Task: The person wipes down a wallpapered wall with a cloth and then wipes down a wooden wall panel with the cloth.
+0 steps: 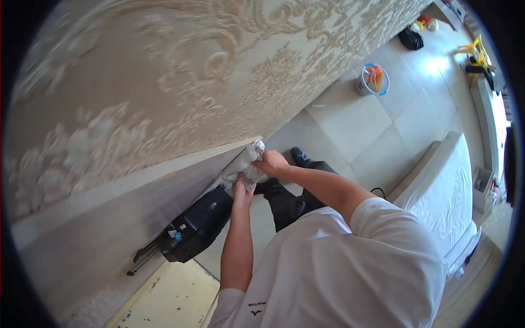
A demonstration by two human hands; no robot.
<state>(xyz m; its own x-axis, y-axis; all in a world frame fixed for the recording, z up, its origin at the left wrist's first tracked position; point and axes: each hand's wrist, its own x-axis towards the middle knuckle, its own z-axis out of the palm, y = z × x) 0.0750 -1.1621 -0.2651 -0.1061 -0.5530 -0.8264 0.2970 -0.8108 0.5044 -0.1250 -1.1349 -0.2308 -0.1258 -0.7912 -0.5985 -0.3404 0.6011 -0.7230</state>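
Observation:
My left hand (241, 192) and my right hand (274, 164) are both closed on a crumpled white cloth (252, 170). The cloth is held against the end of the pale ledge (164, 175) that runs along the patterned wall (219, 71). The right hand grips its upper part near the ledge's corner. Lower down, the left hand holds it with the thumb on top. Just below the left hand stands a black case-like object (202, 224) with a blue-and-white sticker. Whether the cloth wraps anything is hidden.
A bucket (361, 86) with orange things inside stands on the tiled floor (377, 128). Beyond it lies a black bag (410, 39). A plastic-covered white slab (443, 186) is at right, a yellow stool (480, 53) farther back. A chipped yellow panel (169, 298) lies at lower left.

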